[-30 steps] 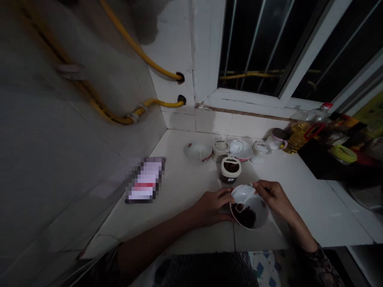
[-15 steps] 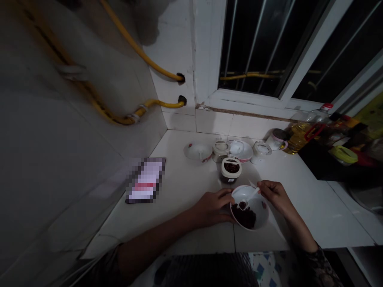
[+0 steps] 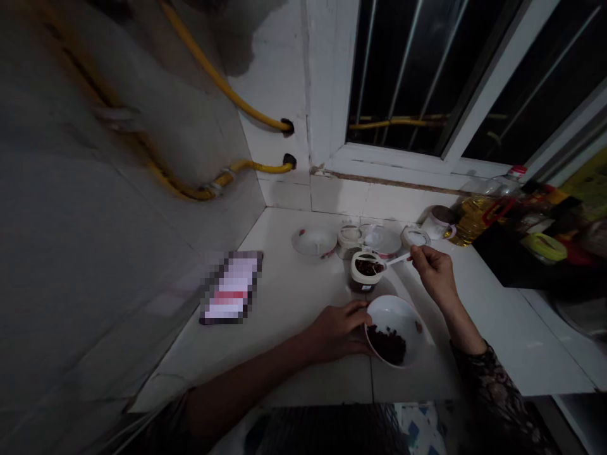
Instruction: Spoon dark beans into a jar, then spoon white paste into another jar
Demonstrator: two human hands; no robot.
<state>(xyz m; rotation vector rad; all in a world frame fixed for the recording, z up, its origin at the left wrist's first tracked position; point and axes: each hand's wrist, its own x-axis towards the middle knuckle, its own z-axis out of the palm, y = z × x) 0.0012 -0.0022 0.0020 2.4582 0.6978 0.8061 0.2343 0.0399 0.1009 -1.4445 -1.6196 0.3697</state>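
Note:
My left hand (image 3: pixel 339 330) grips the left rim of a white bowl (image 3: pixel 411 328), fingers and thumb closed on its edge. Dark reddish-brown crumbly stuff (image 3: pixel 387 344) lies in the bowl's lower left. Between thumb and fingers, my right hand (image 3: pixel 432 268) pinches the handle of a small white spoon (image 3: pixel 397 260). The spoon's tip is at the mouth of a jar (image 3: pixel 364 280) with a cream rim, which stands just behind the bowl. Dark red flakes fill this jar; the spoon's scoop is partly hidden among them.
Behind the jar stand a shallow white dish (image 3: pixel 313 241), a second jar (image 3: pixel 349 239), another bowl (image 3: pixel 386 240) and a jar of white stuff (image 3: pixel 415 237). A lidded mug (image 3: pixel 439 222) and an oil bottle (image 3: pixel 469 218) are at the back right. A phone (image 3: pixel 231 287) lies left.
My right hand has moved the spoon up and away from the bowl to the dark jar behind it. My left hand has stayed on the bowl's rim.

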